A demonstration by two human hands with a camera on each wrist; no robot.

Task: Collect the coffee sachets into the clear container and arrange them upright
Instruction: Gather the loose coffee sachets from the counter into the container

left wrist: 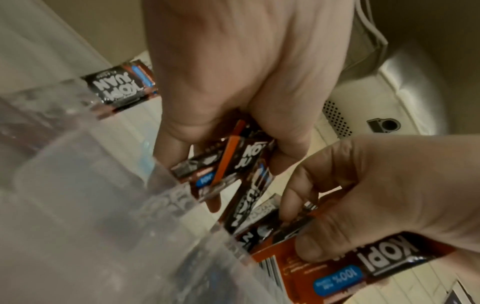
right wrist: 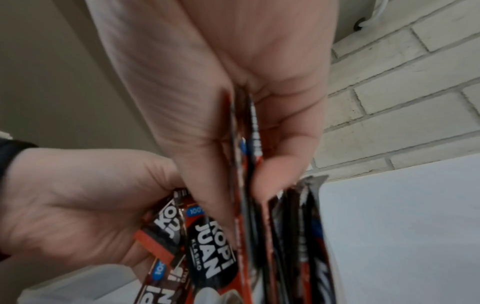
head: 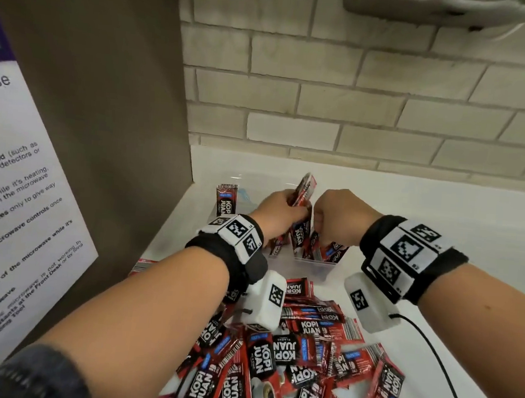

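Both fists closed: my left hand (head: 281, 208) and right hand (head: 338, 219) pinch red-and-black foil coffee sachets (head: 302, 191) edge-up, presumably to stand them inside the clear plastic container (head: 316, 261).

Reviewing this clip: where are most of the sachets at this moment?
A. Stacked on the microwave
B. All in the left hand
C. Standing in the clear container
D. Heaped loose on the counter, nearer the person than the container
D: the pile covers the counter in front of the container, which holds only a few sachets where both hands work.
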